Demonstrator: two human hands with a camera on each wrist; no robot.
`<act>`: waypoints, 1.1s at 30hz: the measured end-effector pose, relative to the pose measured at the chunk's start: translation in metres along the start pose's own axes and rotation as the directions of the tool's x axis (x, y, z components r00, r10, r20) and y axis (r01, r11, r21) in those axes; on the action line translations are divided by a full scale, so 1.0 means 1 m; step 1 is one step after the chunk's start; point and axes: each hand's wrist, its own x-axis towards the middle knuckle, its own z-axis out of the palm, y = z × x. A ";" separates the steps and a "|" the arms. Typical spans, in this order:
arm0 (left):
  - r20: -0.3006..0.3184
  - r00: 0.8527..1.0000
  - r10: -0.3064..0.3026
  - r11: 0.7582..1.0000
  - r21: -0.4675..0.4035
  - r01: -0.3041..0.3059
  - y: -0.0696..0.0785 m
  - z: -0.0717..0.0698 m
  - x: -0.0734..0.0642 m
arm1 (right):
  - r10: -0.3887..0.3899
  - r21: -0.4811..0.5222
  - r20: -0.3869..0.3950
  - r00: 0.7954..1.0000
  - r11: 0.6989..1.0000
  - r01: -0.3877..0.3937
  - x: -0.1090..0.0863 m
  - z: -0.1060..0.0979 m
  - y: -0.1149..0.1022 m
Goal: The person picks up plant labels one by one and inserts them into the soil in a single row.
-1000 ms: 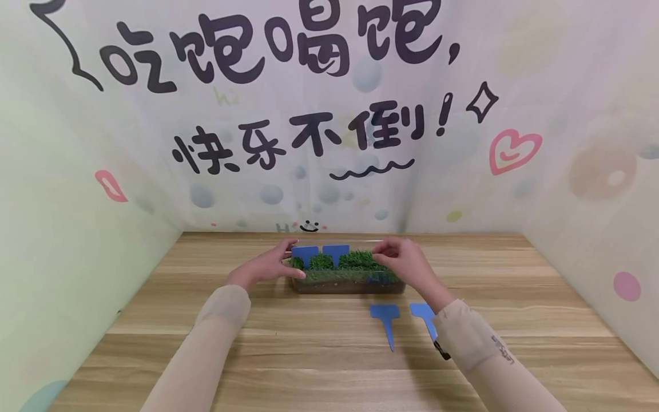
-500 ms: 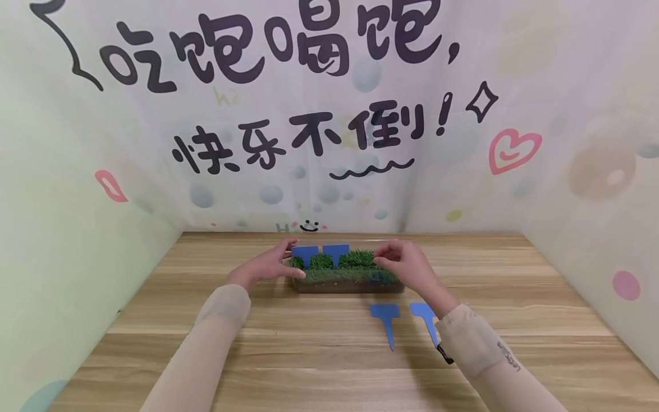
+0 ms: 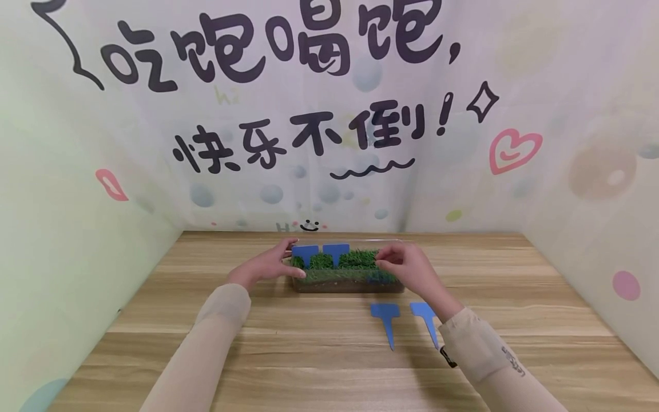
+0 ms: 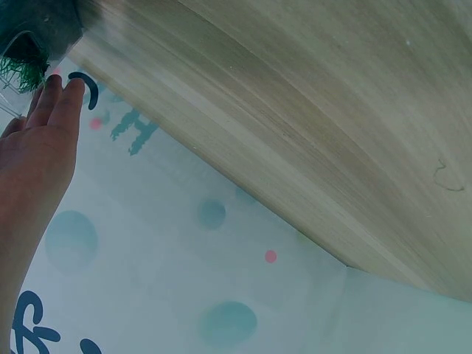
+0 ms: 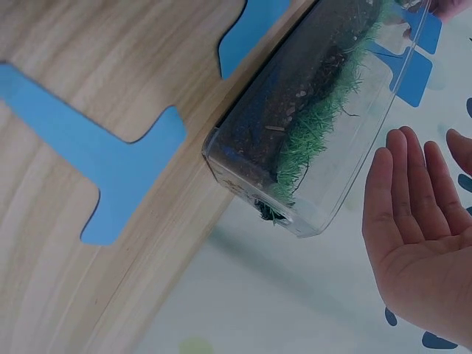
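Observation:
A clear plastic planter box with dark soil and green artificial-looking grass stands against the back wall. Two blue T-shaped plant labels stick upright in its left half. My left hand holds the left end, thumb on the front wall and fingers reaching behind; in the left wrist view its fingertips lie along the box's edge. Over the right end hovers my right hand. In the right wrist view this hand has extended fingers and nothing shows in it.
Two more blue plant labels lie flat on the wooden table in front of the box: one label left of the other label, whose tip nears the right sleeve. A patterned, lettered backdrop rises behind.
My right hand has shifted slightly to the right and down, and its forearm has moved a little right. The left hand, box and labels stay where they were.

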 end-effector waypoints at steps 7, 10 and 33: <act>0.008 1.000 0.012 1.000 0.006 -0.012 0.001 0.000 0.000 | 0.014 -0.013 0.001 1.000 1.000 -0.014 -0.003 0.000 0.001; 0.000 1.000 0.004 1.000 -0.003 -0.004 0.001 0.000 0.000 | 0.020 -0.013 0.003 1.000 1.000 -0.020 -0.005 0.000 0.002; -0.003 1.000 0.008 1.000 -0.010 -0.008 0.004 0.000 -0.003 | 0.055 -0.016 0.029 0.998 0.998 -0.055 -0.017 -0.001 0.011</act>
